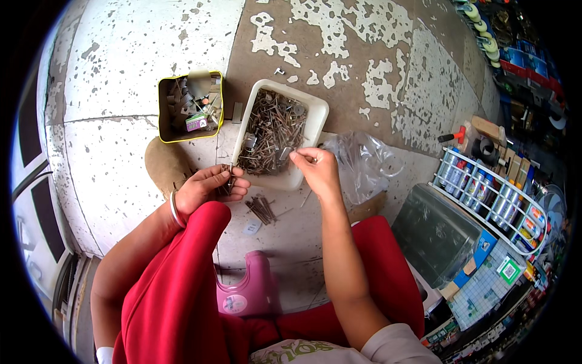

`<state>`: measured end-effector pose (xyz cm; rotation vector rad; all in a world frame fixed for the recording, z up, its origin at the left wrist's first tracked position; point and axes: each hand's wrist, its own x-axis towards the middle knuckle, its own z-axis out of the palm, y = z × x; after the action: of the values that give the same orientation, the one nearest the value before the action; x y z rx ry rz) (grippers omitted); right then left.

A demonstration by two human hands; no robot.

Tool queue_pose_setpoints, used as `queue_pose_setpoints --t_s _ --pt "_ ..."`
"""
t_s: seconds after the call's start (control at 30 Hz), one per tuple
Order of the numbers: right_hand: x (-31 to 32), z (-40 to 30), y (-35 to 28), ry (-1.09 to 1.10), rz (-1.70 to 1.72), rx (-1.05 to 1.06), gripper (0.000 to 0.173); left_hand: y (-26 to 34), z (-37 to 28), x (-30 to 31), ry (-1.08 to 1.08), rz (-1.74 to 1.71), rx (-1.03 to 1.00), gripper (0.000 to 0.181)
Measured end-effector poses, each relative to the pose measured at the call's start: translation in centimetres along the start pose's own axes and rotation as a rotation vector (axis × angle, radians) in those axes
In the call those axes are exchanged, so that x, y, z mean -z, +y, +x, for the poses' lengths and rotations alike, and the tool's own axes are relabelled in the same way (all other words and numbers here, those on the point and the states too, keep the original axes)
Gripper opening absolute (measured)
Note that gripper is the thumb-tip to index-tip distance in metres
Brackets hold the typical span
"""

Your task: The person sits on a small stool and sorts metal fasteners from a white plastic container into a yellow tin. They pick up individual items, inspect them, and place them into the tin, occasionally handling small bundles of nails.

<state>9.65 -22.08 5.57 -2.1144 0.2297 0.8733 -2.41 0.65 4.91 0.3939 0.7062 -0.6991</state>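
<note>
My left hand (204, 184), with a pale bangle at its wrist, holds a small bunch of rusty nails (228, 180) across its fingers. Just beyond it stands a white plastic tub (317, 111), heaped with brown, rusty nails (273, 132) and a few metal bits. My right hand (322, 169) is over the tub's near right corner, thumb and forefinger brought together at the nails; whether they grip one is too small to tell. On the floor between my knees and the tub lies a little pile of long nails (261, 209) beside a small white tag (252, 226).
A yellow-rimmed tin (160, 111) of mixed hardware is left of the tub. Clear plastic bags (363, 166) lie to its right. A pink plastic stool (250, 291) stands between my legs. At right are a dark box (436, 236) and a white wire rack (489, 214) of spray cans.
</note>
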Motion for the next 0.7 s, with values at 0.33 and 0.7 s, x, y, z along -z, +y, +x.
queue_pose_setpoints --t_s 0.33,0.7 --pt "0.7 1.3 -1.2 0.030 -0.371 0.062 0.020 -0.1 0.0 0.4 -0.034 -0.006 -0.010 0.028" --pt "-3.4 -2.6 -8.0 -0.432 -0.269 0.069 0.022 0.8 -0.6 -1.2 -0.192 -0.071 0.035 0.084"
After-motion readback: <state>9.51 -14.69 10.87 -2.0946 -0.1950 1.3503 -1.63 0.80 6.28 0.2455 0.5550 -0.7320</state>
